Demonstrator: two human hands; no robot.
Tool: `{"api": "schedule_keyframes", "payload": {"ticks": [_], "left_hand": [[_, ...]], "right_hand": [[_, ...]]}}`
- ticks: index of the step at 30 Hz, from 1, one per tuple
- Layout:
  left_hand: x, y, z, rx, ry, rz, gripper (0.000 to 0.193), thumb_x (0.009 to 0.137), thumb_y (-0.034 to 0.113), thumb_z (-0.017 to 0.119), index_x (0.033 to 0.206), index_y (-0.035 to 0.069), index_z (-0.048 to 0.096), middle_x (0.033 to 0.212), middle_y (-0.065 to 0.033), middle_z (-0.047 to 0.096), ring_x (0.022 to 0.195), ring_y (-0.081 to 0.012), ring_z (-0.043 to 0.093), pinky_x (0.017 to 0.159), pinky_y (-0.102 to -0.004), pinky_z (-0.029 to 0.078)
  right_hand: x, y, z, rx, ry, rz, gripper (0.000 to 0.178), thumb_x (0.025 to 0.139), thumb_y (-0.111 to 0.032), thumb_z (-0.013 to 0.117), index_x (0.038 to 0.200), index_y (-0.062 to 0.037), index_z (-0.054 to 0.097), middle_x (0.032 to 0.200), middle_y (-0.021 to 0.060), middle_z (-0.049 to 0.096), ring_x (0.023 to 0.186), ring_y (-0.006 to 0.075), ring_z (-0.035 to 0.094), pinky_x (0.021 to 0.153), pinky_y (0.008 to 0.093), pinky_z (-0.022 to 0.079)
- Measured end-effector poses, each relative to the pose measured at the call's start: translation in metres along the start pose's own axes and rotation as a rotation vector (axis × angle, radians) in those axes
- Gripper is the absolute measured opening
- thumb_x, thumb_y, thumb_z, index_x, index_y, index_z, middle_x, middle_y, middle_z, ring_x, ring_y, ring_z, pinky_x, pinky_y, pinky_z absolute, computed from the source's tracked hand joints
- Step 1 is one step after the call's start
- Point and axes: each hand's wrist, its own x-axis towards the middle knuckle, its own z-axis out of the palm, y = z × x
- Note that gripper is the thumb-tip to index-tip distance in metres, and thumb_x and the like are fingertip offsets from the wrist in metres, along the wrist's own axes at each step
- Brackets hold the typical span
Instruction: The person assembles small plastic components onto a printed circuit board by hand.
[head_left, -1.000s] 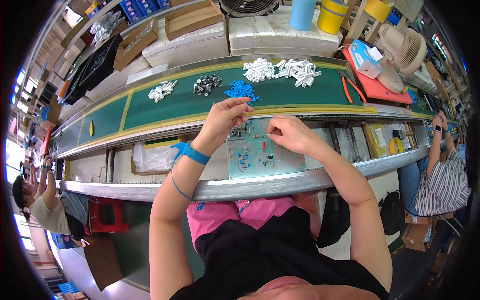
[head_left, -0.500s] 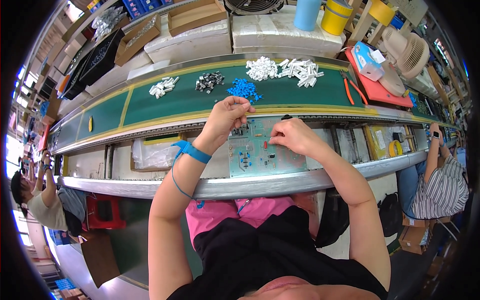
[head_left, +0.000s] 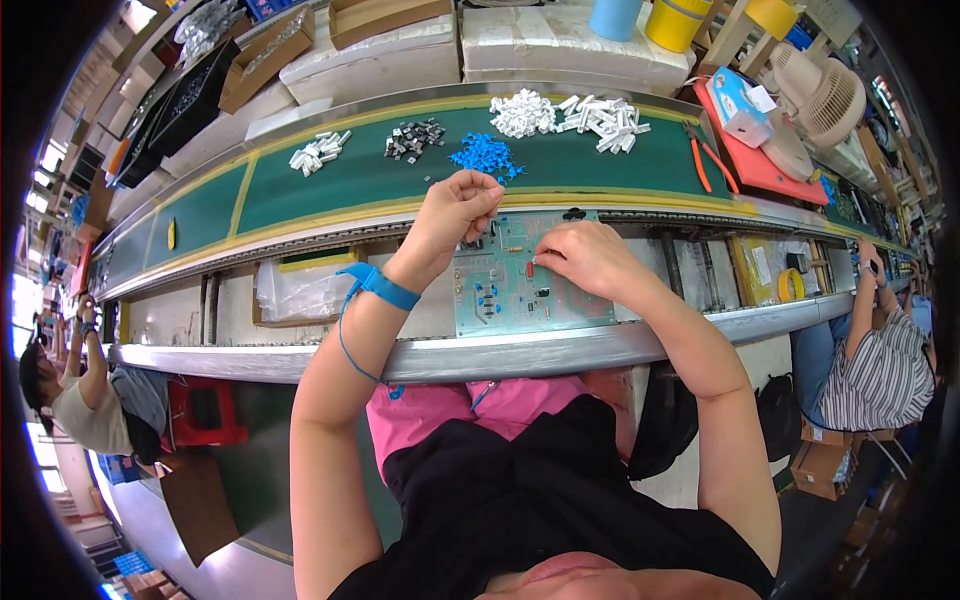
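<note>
Left hand (head_left: 455, 222) at the far-left corner of the printed circuit board (head_left: 570, 312); right hand (head_left: 590, 262) across its right edge; fingertips bunched, contents indeterminable.

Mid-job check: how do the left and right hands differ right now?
The left hand has a blue strap at its wrist; the right hand has a bare wrist. The left hand is at the upper-left corner of the circuit board, while the right hand is over its upper-right part, near a red component. Both have curled fingers, and whether either holds a small part isn't clear.
</note>
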Motion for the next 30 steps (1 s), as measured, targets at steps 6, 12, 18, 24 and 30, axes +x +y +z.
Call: {"api": "schedule_keyframes", "payload": {"ticks": [6, 12, 18, 24, 30], "left_hand": [[0.000, -0.002, -0.001, 0.051, -0.012, 0.003, 0.019, 0.087, 0.013, 0.063, 0.098, -0.001, 0.058, 0.074, -0.0026, 0.061, 0.057, -0.0054, 0.051, 0.046, -0.0196, 0.038], [-0.001, -0.004, -0.003, 0.070, -0.033, 0.024, 0.022, 0.088, 0.010, 0.060, 0.105, -0.004, 0.058, 0.080, -0.0054, 0.065, 0.058, -0.0062, 0.053, 0.049, -0.0193, 0.040], [-0.006, -0.003, 0.020, 0.320, -0.050, 0.089, 0.022, 0.087, 0.011, 0.059, 0.103, -0.003, 0.059, 0.081, -0.0053, 0.068, 0.061, -0.0059, 0.056, 0.050, -0.0204, 0.043], [-0.002, -0.014, 0.057, 0.800, -0.056, 0.338, 0.014, 0.082, 0.011, 0.062, 0.092, 0.001, 0.064, 0.073, -0.0097, 0.066, 0.062, -0.0183, 0.061, 0.058, -0.0300, 0.049], [0.002, -0.019, 0.072, 1.146, -0.021, 0.472, 0.017, 0.080, 0.017, 0.063, 0.092, 0.006, 0.068, 0.071, -0.0087, 0.061, 0.064, -0.0246, 0.060, 0.057, -0.0349, 0.046]], "right_hand": [[0.000, 0.000, 0.004, -0.042, 0.026, -0.028, 0.018, 0.082, -0.022, 0.060, 0.084, -0.0061, 0.068, 0.085, 0.0089, 0.065, 0.081, 0.0281, 0.063, 0.068, 0.0393, 0.049], [0.002, -0.012, -0.018, 0.067, -0.032, 0.084, 0.019, 0.083, -0.021, 0.060, 0.092, -0.0058, 0.066, 0.084, 0.0095, 0.065, 0.081, 0.0290, 0.062, 0.069, 0.0392, 0.049], [0.050, 0.054, -0.026, -0.096, 0.417, 0.032, 0.020, 0.085, -0.017, 0.057, 0.099, -0.0061, 0.065, 0.094, 0.0114, 0.065, 0.083, 0.0307, 0.063, 0.072, 0.0401, 0.050], [0.100, 0.098, -0.016, -0.357, 0.470, 0.100, 0.016, 0.081, -0.008, 0.050, 0.084, -0.0019, 0.064, 0.084, 0.0158, 0.064, 0.077, 0.0331, 0.065, 0.062, 0.0429, 0.052], [0.110, 0.094, -0.020, -0.442, 0.483, 0.091, 0.014, 0.081, -0.008, 0.051, 0.086, -0.0023, 0.063, 0.086, 0.0143, 0.064, 0.078, 0.0307, 0.066, 0.061, 0.0411, 0.053]]}}
